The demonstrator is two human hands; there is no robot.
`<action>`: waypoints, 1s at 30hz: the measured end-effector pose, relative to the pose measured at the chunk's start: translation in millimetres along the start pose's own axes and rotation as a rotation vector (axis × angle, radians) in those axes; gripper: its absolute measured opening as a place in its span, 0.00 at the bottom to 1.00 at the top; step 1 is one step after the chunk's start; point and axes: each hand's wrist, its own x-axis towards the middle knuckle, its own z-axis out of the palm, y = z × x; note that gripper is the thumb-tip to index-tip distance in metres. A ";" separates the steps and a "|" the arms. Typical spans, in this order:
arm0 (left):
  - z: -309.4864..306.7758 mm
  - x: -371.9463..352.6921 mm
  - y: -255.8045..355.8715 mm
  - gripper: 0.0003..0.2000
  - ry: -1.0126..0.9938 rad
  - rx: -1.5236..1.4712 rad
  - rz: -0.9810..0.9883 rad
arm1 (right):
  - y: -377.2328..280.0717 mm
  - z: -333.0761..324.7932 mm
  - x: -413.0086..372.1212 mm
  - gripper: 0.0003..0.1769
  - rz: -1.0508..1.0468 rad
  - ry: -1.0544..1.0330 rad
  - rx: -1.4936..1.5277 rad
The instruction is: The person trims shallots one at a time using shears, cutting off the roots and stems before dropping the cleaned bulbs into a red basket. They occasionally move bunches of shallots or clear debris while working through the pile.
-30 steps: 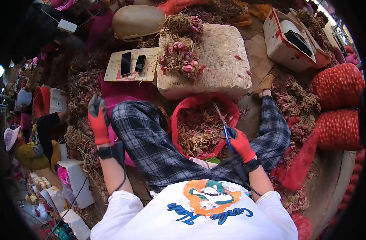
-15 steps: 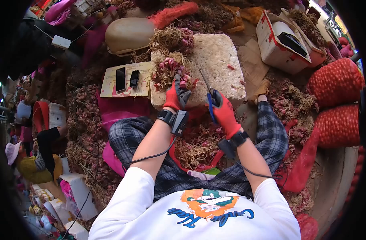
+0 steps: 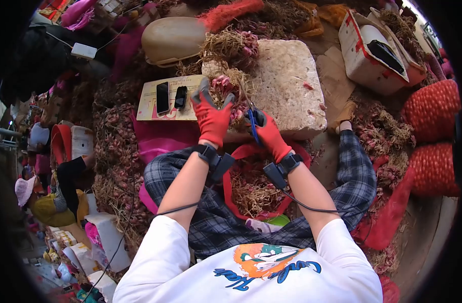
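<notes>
The scissors (image 3: pixel 252 125) tips are lost in the shallot bunch (image 3: pixel 231 86); the left hand (image 3: pixel 210 116) hides its grip. At 3 o'clock, darkness crops 2 red sacks (image 3: pixel 432 107).
</notes>
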 end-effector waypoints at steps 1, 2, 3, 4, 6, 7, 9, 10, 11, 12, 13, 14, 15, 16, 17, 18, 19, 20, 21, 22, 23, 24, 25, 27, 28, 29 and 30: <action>-3.7 16.7 8.3 0.36 -0.146 0.054 0.089 | -1.2 0.5 -1.8 0.19 0.011 0.010 0.045; -2.4 27.9 11.7 0.36 -0.288 0.108 0.175 | -4.1 1.7 -3.8 0.20 0.022 0.016 0.089; 2.9 32.8 10.1 0.37 -0.345 0.264 0.186 | -7.1 4.6 -8.0 0.19 0.001 0.078 0.009; 12.4 38.8 9.0 0.38 -0.396 0.415 0.202 | -10.9 5.6 -12.3 0.18 -0.028 0.146 -0.075; 18.9 49.5 13.9 0.39 -0.470 0.526 0.150 | -25.3 7.1 -25.7 0.16 0.044 0.133 0.036; 14.4 57.8 15.5 0.40 -0.493 0.484 0.084 | -36.0 6.7 -33.9 0.15 0.139 0.051 0.231; 11.5 64.3 3.6 0.41 -0.388 0.530 0.148 | -44.3 11.7 -43.2 0.12 0.274 -0.049 0.390; 11.3 68.7 -6.9 0.40 -0.374 0.491 0.147 | -43.3 13.2 -44.1 0.12 0.292 -0.084 0.420; 8.2 73.4 -20.8 0.39 -0.456 0.262 0.035 | -41.5 15.5 -45.6 0.11 0.311 -0.122 0.453; 5.3 76.2 -34.1 0.37 -0.530 0.036 -0.081 | -40.1 19.5 -46.1 0.11 0.329 -0.165 0.488; 3.6 72.7 -45.8 0.37 -0.483 -0.088 -0.039 | -39.9 25.1 -44.6 0.11 0.341 -0.140 0.471; -1.6 64.5 -56.4 0.36 -0.433 -0.210 0.003 | -37.9 27.2 -42.4 0.11 0.357 -0.154 0.487; -7.9 59.0 -66.6 0.35 -0.383 -0.330 0.045 | -34.4 29.1 -38.4 0.11 0.372 -0.169 0.503; -14.8 57.7 -77.7 0.34 -0.483 -0.301 -0.046 | -30.2 31.7 -34.8 0.11 0.389 -0.184 0.519; -22.0 56.9 -88.3 0.32 -0.580 -0.272 -0.140 | -24.8 33.7 -31.2 0.11 0.385 -0.147 0.507; -26.6 55.6 -98.6 0.30 -0.672 -0.246 -0.237 | -19.0 34.3 -26.4 0.11 0.381 -0.112 0.490; -27.0 52.6 -108.5 0.24 -0.673 -0.339 -0.395 | -13.8 33.1 -20.9 0.11 0.376 -0.075 0.472; -30.6 51.6 -110.0 0.23 -0.672 -0.454 -0.458 | -9.2 28.0 -13.2 0.11 0.404 -0.036 0.470; -34.9 49.9 -110.8 0.22 -0.670 -0.569 -0.522 | -5.6 20.2 -5.9 0.10 0.433 0.003 0.468; -38.0 47.8 -111.3 0.21 -0.665 -0.685 -0.586 | -1.8 12.0 -3.9 0.10 0.462 0.042 0.464; -37.2 45.0 -111.3 0.17 -0.637 -0.720 -0.618 | -1.1 3.1 -6.9 0.14 0.535 0.020 0.587; -42.8 46.1 -96.6 0.18 -0.663 -0.709 -0.641 | -6.7 -0.8 -9.8 0.14 0.472 -0.025 0.552; -48.5 47.4 -81.2 0.18 -0.689 -0.697 -0.666 | -11.7 -4.1 -15.1 0.14 0.410 -0.070 0.517; -43.4 41.8 -71.7 0.18 -0.710 -0.812 -0.717 | -23.6 -6.5 -34.5 0.17 0.426 -0.140 0.493; -29.6 40.6 -75.5 0.18 -0.700 -0.946 -0.735 | -31.6 -7.3 -44.0 0.18 0.424 -0.194 0.403; -18.8 38.4 -75.9 0.17 -0.690 -1.078 -0.757 | -44.5 -6.4 -56.7 0.18 0.426 -0.247 0.314; -11.3 36.9 -70.4 0.17 -0.702 -1.172 -0.790 | -54.7 -6.2 -68.3 0.19 0.431 -0.301 0.226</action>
